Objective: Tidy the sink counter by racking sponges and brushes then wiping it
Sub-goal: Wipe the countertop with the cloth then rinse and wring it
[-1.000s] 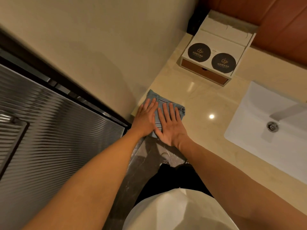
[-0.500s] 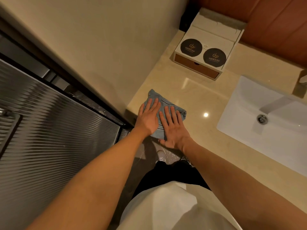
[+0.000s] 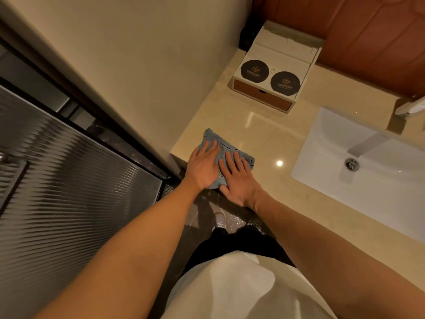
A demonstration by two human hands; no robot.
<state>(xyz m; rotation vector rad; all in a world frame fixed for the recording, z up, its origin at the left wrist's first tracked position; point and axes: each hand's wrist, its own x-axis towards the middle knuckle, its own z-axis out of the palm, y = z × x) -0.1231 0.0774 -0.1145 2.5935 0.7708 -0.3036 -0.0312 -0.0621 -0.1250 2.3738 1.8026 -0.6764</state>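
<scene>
Down at the left end of the beige stone tabletop [image 3: 259,139], right by the cream wall [image 3: 142,65], is where everything's happening. Biggest thing off to the side is the ribbed dark glass door [image 3: 69,192] on the left. On the right the white rectangular sink basin [image 3: 340,171] is set into the tabletop, with a round metal drain [image 3: 351,163] and a chrome faucet [image 3: 409,107] poking in from the edge of view. Back in the corner sits a white amenity box [image 3: 276,67] with a brown drawer front and two round black coasters [image 3: 254,71] on top, well apart from the hands.

Then the blue cloth [image 3: 226,149] lies flat at the front left corner of the tabletop, just beside the wall edge. Left hand [image 3: 203,168] and right hand [image 3: 239,178] are both palm-down on it, side by side and nearly touching. No pinching going on: each grip is flat, fingers spread out and pressing the cloth onto the stone. Cloth's far corner sticks out past the left fingertips [image 3: 210,143].
</scene>
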